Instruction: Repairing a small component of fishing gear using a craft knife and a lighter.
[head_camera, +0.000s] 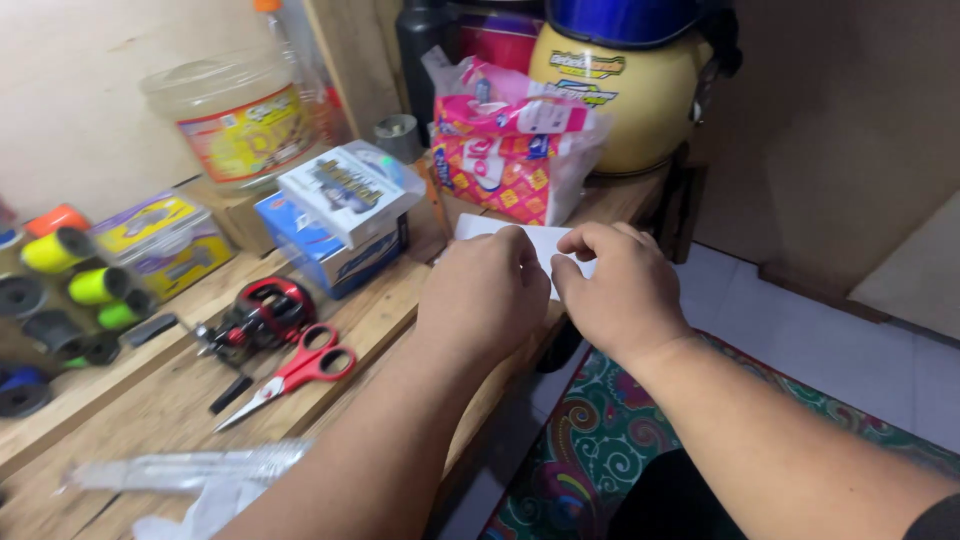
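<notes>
Both hands, left (485, 290) and right (615, 290), pinching white paper (545, 240), pink patterned packet (510, 160) just behind, blue-white boxes (340, 215) left.

You are at a home hobby bench for fishing tackle: a rough wooden table (180, 400) carries a red baitcasting reel (258, 315), spools of coloured line (75, 285), red scissors (300, 372) and small tackle boxes (165, 240), beside a tiled floor (800, 340).

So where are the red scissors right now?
In the head view, the red-handled scissors lie on the wooden table, left of the left hand, just below the red-and-black fishing reel.
</notes>
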